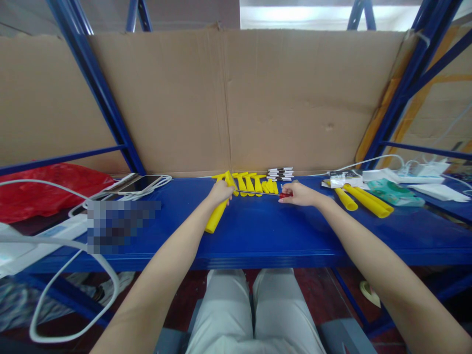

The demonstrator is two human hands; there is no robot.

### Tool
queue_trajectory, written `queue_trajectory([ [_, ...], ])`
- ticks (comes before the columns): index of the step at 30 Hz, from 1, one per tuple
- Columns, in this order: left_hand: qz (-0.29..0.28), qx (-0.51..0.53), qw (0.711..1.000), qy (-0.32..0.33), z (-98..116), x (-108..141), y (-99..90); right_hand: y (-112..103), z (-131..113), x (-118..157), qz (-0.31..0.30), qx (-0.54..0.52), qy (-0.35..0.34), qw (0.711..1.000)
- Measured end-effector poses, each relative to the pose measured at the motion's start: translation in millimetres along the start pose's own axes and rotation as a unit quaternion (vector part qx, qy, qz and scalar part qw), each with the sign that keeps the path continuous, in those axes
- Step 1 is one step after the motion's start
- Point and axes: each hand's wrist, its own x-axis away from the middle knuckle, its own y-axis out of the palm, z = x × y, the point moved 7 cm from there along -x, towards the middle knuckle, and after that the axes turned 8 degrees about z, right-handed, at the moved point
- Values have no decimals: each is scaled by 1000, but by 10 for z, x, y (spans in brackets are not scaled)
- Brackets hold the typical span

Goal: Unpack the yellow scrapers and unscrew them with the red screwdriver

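My left hand [220, 191] is closed around a yellow plastic piece with a tube-shaped handle [215, 219]; its upper part is partly hidden by the fingers. In my right hand [303, 193] is a screwdriver [285, 195] with a red handle. Its long thin shaft points left across the table, and the tip ends at or close to the yellow piece; whether it touches cannot be made out. Behind the shaft stands a row of several yellow plastic parts [250, 184], with smaller yellow pieces [271, 187] at its right end.
Striped black-and-white packets [280, 173] are stacked at the back of the blue table [258, 233]. To the right lie yellow tubes [370, 201], a small box [345, 178] and a green packet [396, 192]. A phone [142, 184], cables and a red bag [51, 189] are at left. Cardboard [258, 98] walls the back.
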Motion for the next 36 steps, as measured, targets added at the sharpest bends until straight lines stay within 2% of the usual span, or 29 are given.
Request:
queue_trajectory([
  [20, 2, -27, 1000, 10, 42, 34, -19, -11, -30, 0, 6, 0, -17, 1000],
  [36, -6, -7, 1000, 9, 18, 6, 1, -39, -70, 15, 3, 5, 2, 1000],
])
